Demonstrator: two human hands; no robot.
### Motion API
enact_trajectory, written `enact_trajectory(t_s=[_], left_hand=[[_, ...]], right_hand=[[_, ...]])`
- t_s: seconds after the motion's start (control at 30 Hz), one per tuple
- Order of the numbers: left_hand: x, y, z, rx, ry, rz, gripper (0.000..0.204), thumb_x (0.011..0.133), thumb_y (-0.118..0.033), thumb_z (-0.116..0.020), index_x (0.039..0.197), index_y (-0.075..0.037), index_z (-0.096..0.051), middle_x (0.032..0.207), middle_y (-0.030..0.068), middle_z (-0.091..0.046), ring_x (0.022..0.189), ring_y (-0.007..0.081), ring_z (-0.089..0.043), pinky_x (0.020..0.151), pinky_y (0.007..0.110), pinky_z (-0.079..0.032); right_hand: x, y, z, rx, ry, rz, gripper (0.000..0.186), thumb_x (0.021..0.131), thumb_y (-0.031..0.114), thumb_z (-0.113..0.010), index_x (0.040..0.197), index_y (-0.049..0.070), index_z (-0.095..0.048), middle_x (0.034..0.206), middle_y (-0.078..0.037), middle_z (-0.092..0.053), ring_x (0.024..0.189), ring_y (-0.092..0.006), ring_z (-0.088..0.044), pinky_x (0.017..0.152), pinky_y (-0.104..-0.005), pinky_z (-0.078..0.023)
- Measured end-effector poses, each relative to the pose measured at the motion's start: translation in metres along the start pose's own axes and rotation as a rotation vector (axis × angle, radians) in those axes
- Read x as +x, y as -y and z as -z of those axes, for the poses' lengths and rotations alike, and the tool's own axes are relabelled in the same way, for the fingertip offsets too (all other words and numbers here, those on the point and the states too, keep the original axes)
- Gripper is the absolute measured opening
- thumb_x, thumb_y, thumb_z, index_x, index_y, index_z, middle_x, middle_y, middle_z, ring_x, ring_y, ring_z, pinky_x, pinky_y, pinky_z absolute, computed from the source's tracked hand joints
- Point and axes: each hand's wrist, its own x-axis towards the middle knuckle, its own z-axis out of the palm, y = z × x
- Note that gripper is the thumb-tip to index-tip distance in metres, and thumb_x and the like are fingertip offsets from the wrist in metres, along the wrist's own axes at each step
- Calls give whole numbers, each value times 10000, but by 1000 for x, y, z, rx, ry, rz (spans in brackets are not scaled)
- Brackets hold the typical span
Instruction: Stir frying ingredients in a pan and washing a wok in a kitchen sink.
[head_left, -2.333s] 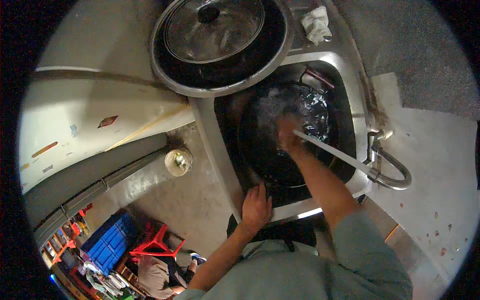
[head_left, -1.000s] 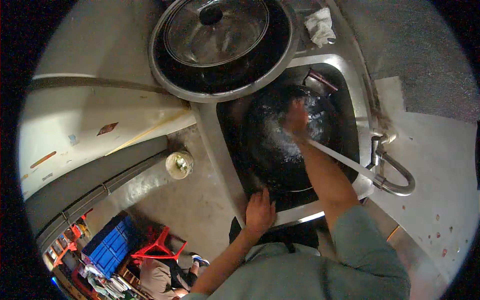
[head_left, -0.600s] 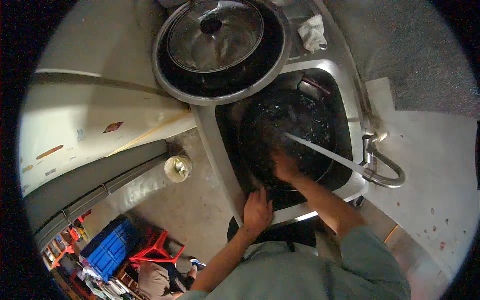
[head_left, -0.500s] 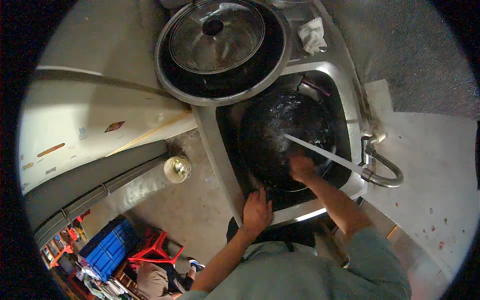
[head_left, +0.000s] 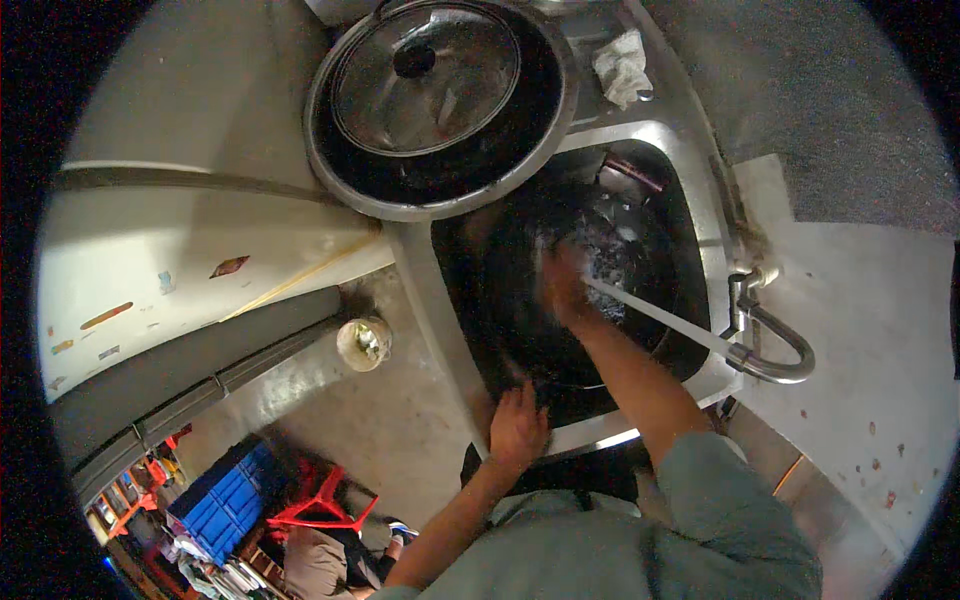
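A large dark wok (head_left: 520, 325) sits in the steel sink (head_left: 435, 330). Water runs from the curved tap (head_left: 785, 372) through a pale spout into the wok and splashes there. My right hand (head_left: 566, 285) is inside the wok, left of the stream. Motion smears its fingers, and whatever they hold, if anything, cannot be made out. At the sink's near left corner, my left hand (head_left: 518, 430) has its fingers curled on the wok's near edge, partly lost in the dark.
A wide metal basin (head_left: 430, 212) with a glass lid (head_left: 425, 90) stands beyond the sink's left side. A crumpled white cloth (head_left: 622, 70) lies behind the sink. On the floor at left are a bucket (head_left: 364, 343), a red stool (head_left: 325, 505), a blue crate (head_left: 228, 500) and another person's leg (head_left: 400, 538).
My right hand has moved left and away from me inside the wok. The stream now lands to its right. My left hand stays at the near corner.
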Motion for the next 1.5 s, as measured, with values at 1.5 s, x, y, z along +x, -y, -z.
enact_trajectory(t_s=[1.5], left_hand=[[-24,25,-1,56,-29,94,612,839,-170,-646,1340,80,-398,1107,303,-571,1013,486,-573,886,518,-489]], right_hand=[[-15,-33,47,-685,245,-57,359,918,217,-533,1262,114,-543,1120,-165,-555,660,-249,-644,498,-333,-514]])
